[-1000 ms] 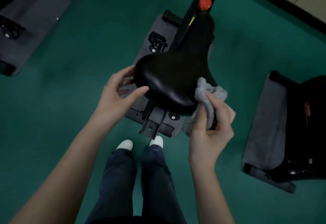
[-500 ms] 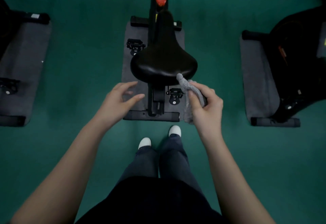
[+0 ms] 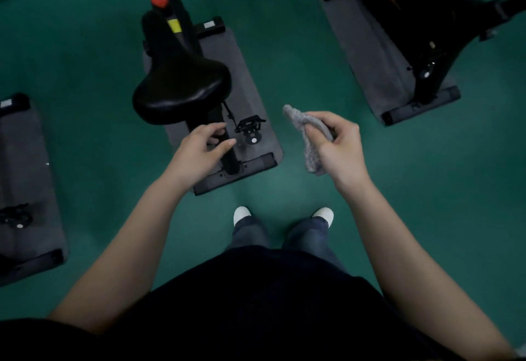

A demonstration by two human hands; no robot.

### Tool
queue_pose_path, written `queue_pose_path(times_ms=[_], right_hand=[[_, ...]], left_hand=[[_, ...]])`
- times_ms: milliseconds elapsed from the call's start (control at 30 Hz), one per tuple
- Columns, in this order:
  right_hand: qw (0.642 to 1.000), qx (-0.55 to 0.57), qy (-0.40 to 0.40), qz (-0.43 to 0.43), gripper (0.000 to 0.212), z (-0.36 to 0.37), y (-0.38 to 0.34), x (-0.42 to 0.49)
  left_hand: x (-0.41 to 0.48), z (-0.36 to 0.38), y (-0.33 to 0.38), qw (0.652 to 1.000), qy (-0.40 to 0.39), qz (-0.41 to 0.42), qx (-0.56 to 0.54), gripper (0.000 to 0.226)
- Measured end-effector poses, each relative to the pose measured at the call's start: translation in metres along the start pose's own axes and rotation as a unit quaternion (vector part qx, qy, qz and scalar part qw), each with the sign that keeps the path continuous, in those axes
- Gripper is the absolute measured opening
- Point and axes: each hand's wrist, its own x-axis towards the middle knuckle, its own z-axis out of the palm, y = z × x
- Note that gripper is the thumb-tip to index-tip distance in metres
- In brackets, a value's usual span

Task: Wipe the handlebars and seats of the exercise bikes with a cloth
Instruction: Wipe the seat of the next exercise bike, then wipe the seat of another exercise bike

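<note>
Grey cloth (image 3: 308,135) pinched in right hand (image 3: 340,148) over green floor (image 3: 296,76), apart from black saddle (image 3: 182,90) | left hand (image 3: 199,151) slack, empty, above mat (image 3: 242,61) near edge | step: likely between bikes | next: reach neighbouring bike (image 3: 424,30)

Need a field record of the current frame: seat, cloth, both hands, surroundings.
target: black seat, no hand on it
tool: grey cloth, bunched, to the right of the seat and apart from it
right: right hand grips the cloth
left: left hand loosely curled, holds nothing, just below the seat in view
base: grey mat on green floor; pedal visible
neighbours: second bike at right
</note>
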Motion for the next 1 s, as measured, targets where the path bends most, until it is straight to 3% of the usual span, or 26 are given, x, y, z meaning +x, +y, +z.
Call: queue_pose_path(times_ms=[300,600,767,1000], right_hand=[[0.990,0.063,0.113,0.065,0.027,-0.177,0.069,-0.016],[0.965,0.076,0.221,0.118,0.027,-0.348,0.129,-0.033],[0.940,0.125,0.278,0.153,0.023,-0.399,0.154,-0.043],[0.927,0.145,0.297,0.176,0.029,-0.440,0.170,-0.020]], left_hand=[[0.019,0.125,0.136,0.973,-0.096,0.088,0.189,0.051],[0.034,0.246,0.253,0.904,-0.196,0.192,0.328,0.057],[0.047,0.281,0.295,0.880,-0.230,0.199,0.366,0.057],[0.094,0.330,0.350,0.813,-0.247,0.235,0.471,0.061]])
